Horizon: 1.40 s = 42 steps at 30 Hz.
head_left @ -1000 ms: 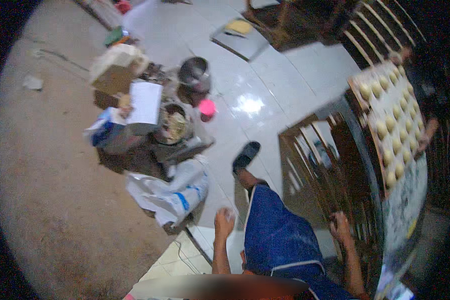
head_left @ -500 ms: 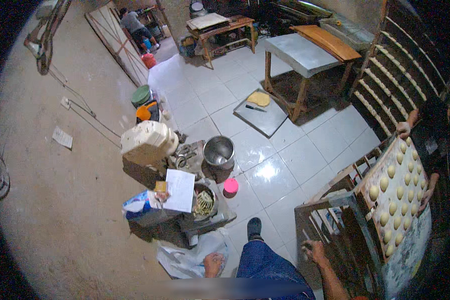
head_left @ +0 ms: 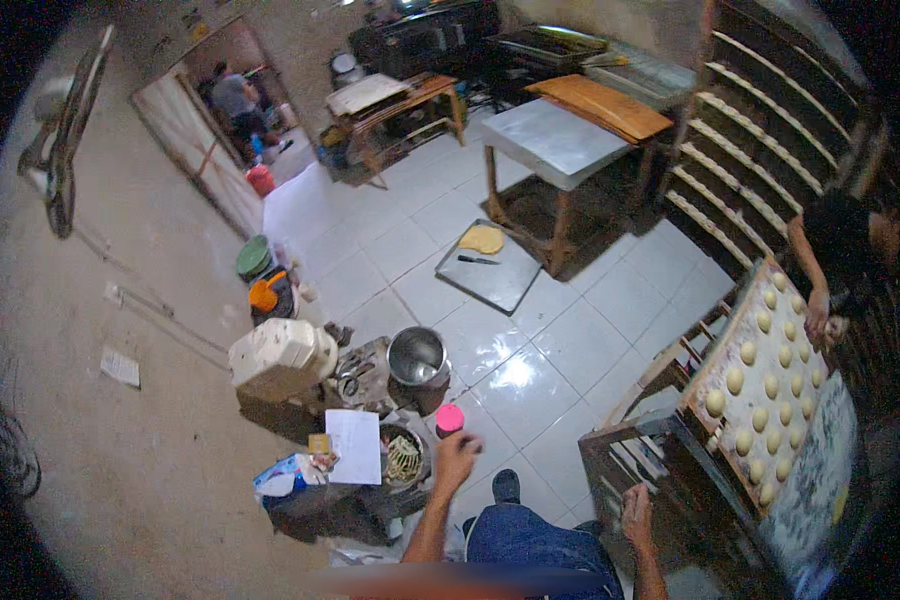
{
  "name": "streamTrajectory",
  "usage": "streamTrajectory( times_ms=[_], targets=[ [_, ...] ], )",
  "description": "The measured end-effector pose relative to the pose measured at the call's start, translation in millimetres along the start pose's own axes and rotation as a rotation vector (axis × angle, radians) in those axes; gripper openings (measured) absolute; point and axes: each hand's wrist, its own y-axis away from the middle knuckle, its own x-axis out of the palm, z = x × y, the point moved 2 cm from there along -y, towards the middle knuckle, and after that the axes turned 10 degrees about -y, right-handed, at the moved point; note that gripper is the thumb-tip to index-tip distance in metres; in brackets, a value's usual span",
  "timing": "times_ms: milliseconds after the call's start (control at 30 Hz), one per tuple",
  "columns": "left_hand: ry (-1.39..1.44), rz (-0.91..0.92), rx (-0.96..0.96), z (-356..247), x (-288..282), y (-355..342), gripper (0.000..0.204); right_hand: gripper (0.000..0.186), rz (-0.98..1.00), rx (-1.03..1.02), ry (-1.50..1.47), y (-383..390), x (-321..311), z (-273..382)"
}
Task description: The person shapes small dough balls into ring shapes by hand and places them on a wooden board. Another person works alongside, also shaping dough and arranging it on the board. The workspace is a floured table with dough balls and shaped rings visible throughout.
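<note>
My left hand [head_left: 457, 458] is raised beside a container with a bright pink lid [head_left: 450, 417]; its fingers are apart and somewhat blurred, and it holds nothing I can see. On the other side of my legs, my right hand [head_left: 636, 512] hangs near a dark slatted wooden frame [head_left: 660, 455]. Its fingers are loosely bent, with nothing visible in them. Left of my left hand stands a bowl holding a pale ribbed or wire object [head_left: 403, 458]. A sheet of white paper [head_left: 353, 447] and a small yellow box [head_left: 318, 443] lie beside that bowl.
At right, a co-worker's hand [head_left: 818, 315] is at a board of round dough balls [head_left: 770, 385]. Ahead lie a metal pot [head_left: 417, 357] and a floor tray [head_left: 490, 285] bearing dough and a knife. Tables [head_left: 570, 145] and a loaded rack [head_left: 760, 150] stand farther back.
My left hand has risen from the plastic bag toward the pink lid. My right hand has shifted slightly downward. The view has tilted, and the co-worker's arms have moved at the dough board.
</note>
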Motion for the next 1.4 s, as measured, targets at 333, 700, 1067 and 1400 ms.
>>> streamTrajectory(
  times_ms=[333,700,1067,1400],
  targets=[
    [0.353,0.57,0.736,-363,184,122,0.015,0.031,-0.424,0.437,-1.952,-52,-61,8],
    [-0.084,0.537,1.225,-397,370,149,0.049,0.032,-0.046,0.06,0.772,-64,-263,27],
    [-0.506,0.365,0.972,-403,460,201,0.042,0.064,0.151,-0.073,0.386,-16,-368,-51],
    [-0.465,0.502,1.048,-397,480,213,0.045,0.061,0.205,0.182,0.377,-45,-385,-37]
  ],
)
